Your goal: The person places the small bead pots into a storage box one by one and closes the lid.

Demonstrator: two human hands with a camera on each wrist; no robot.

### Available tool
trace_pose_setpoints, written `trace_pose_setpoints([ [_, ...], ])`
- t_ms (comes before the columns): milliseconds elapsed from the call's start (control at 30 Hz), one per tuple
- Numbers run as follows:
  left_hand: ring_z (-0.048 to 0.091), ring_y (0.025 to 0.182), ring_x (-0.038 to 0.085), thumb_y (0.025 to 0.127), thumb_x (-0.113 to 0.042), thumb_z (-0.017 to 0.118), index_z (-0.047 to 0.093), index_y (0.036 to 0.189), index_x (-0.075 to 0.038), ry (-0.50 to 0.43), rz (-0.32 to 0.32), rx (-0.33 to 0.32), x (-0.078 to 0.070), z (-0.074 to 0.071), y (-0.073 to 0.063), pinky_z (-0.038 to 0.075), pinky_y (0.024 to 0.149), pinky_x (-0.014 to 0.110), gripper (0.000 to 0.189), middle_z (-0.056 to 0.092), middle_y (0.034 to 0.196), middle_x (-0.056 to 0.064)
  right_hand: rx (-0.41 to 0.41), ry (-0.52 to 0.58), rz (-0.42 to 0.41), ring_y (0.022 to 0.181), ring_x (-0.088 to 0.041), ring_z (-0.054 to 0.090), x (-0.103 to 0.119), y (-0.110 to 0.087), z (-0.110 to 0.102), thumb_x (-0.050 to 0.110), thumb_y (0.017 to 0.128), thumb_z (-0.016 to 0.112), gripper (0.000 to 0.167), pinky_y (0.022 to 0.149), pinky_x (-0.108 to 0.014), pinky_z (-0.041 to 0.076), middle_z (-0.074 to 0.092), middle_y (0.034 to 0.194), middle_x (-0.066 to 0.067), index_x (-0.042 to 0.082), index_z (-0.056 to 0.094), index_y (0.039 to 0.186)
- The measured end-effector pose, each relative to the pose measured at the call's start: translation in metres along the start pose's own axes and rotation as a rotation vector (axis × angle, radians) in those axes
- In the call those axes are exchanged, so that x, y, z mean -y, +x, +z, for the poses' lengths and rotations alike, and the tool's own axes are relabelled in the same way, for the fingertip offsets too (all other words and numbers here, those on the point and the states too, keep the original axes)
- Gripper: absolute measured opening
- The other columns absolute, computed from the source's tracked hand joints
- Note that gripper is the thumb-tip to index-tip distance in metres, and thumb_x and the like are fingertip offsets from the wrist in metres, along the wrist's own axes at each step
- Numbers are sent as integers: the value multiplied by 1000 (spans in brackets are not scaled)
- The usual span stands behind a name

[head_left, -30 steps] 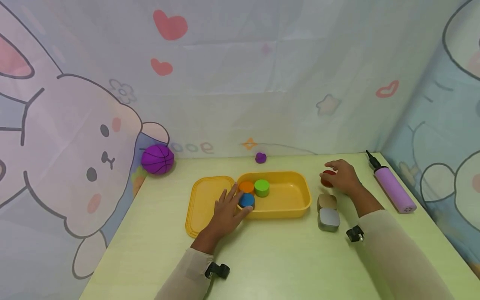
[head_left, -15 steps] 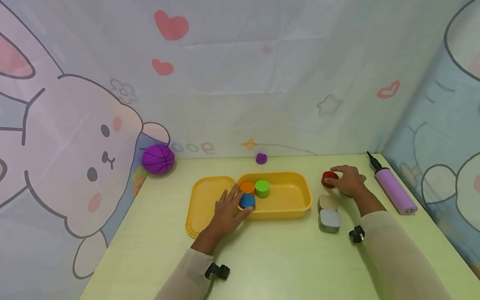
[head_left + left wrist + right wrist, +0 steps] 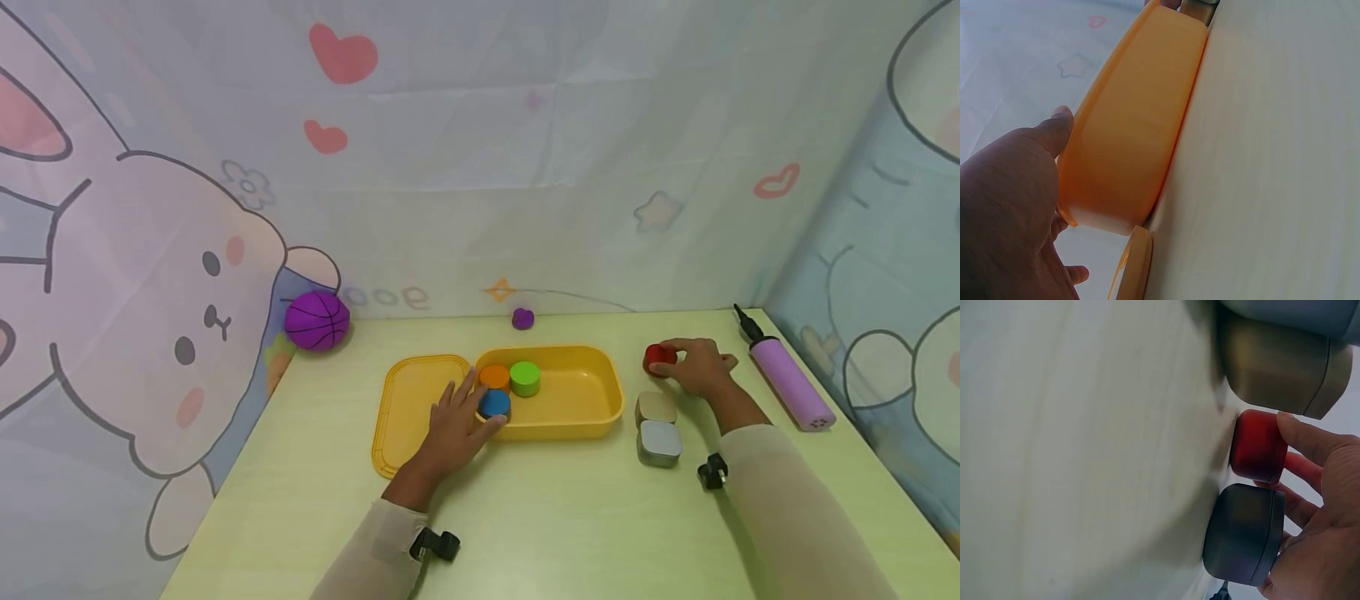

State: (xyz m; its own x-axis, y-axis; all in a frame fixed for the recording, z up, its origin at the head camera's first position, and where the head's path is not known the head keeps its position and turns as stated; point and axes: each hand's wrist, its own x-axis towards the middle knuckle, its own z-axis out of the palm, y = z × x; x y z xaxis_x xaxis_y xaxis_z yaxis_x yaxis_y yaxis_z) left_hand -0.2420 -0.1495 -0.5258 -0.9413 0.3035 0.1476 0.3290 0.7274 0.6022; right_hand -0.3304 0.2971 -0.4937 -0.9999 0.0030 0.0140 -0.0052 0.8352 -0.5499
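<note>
My right hand [image 3: 701,367] pinches a small red round tin [image 3: 657,360] between thumb and index finger, on the table right of the yellow box [image 3: 576,393]. In the right wrist view, a dark tin [image 3: 1240,534] stands beside the red tin [image 3: 1259,447], under the palm; the hand hides it in the head view. My left hand [image 3: 452,427] rests at the box's left end, fingers spread and thumb at the front rim. Inside the box sit an orange tin [image 3: 494,377], a green tin [image 3: 524,378] and a blue tin [image 3: 495,403], close to the left fingers.
A gold tin [image 3: 656,407] and a silver tin [image 3: 660,441] stand right of the box. Its yellow lid [image 3: 405,412] lies to the left. Farther out are a purple ball [image 3: 317,322], a small purple figure [image 3: 522,318] and a purple hand pump [image 3: 791,383].
My right hand has shifted slightly right and down from over the red tin, and its thumb and index finger have closed on the tin. The left hand stays in place.
</note>
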Motion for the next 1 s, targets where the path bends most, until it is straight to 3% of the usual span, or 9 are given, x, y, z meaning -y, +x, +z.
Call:
trace_pose_setpoints([
  [500,13,168,55,110,-55,58,43,169,-11,1,0,0,-1,-1,-1,14,121,91,75,15,186,8,-49,-19,-15,134,-56,52,-4,0,3,40,102,77,61,101,-77,23,56,152,-38,4,64,150],
  [800,15,167,56,110,-56,57,43,168,-10,0,15,-4,1,0,1,16,120,91,75,16,186,9,-139,53,-71,134,-55,55,7,-3,0,41,101,79,59,94,-67,24,61,151,-34,6,68,147],
  [1000,15,167,57,110,-56,57,43,168,-10,10,16,0,2,1,1,16,120,91,75,16,185,10,-146,141,-87,140,-57,53,19,-12,-1,43,100,80,61,92,-60,26,60,154,-32,7,68,148],
])
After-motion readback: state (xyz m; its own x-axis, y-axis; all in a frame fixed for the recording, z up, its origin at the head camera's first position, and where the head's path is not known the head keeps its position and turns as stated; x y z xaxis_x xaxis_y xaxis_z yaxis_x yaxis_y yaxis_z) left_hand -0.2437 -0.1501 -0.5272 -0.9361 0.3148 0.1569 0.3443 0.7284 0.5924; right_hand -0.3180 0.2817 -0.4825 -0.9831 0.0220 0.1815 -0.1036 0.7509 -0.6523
